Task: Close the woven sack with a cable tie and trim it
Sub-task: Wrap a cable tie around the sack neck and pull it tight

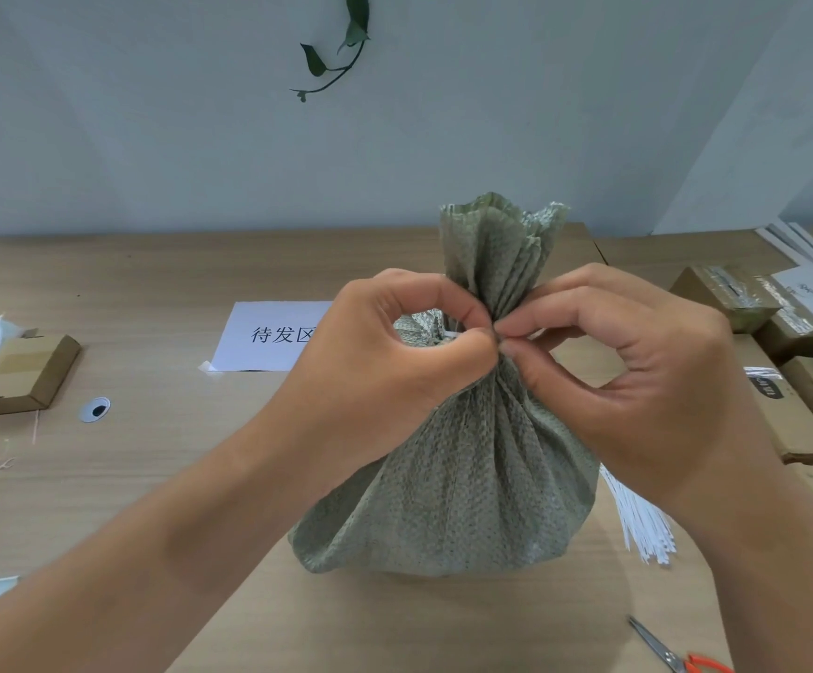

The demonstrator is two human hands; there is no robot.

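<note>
Left hand & right hand both pinch the cable tie at the gathered neck of the woven sack, frame centre, on the bench. Step: prob. threading/cinching. Next: pull tight, then scissors, lower right, to trim.

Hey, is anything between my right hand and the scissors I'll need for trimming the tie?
Nothing visible blocks it. The scissors lie on bare table at the near right, in front of the sack. The right hand is up at the sack's neck; the white tie bundle lies beside that path.
</note>
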